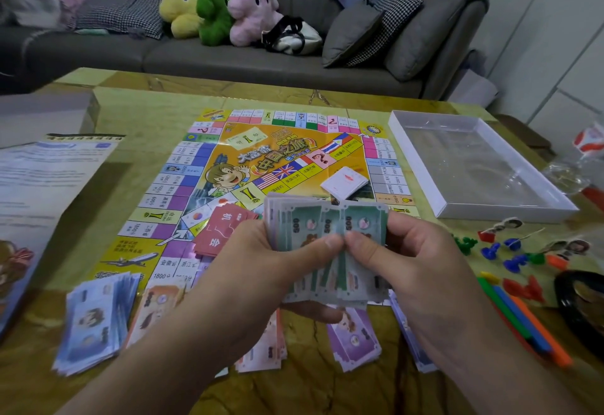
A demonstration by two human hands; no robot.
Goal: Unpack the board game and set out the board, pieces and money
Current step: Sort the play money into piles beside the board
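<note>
Fanning green 500 notes, left hand and right hand pinch them.

Green notes read "500"; board perhaps "Uncle Wang".

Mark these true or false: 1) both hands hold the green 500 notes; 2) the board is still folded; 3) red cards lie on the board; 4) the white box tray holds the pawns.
1) True: the left hand and right hand both grip the green 500 notes.
2) False: the board lies open and flat on the table.
3) True: the red cards rest on it.
4) False: the white box tray holds none; the pawns lie on the table beside it.
</note>
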